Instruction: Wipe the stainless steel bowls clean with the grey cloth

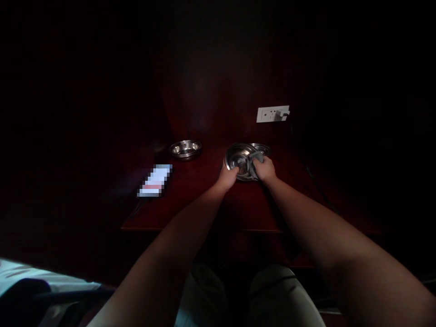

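Left hand (pixel 229 177) is gripping a shiny round steel bowl (pixel 235 156), right hand (pixel 265 169) is pinching a grey cloth (pixel 253 164) against it; wiping's looking unfinished imo. Second steel bowl (pixel 185 148) is sitting left of the fingers, half-hidden steel dish (pixel 262 147) beyond; can't tell if they're done.

One left hand (pixel 228 176) and one right hand (pixel 265 169) were present, totaling two. Metal bowls appeared at three positions: one held bowl (pixel 236 156), one left-side bowl (pixel 185 150) and one partly hidden rear bowl (pixel 264 147); whether more were nested could not be determined. Single items comprised one grey cloth (pixel 255 159), one smartphone (pixel 155 180), one wall socket plate (pixel 266 115), one power plug (pixel 282 113) and one surface (pixel 194 195). Two forearms (pixel 190 231) and two legs (pixel 281 290) were visible.
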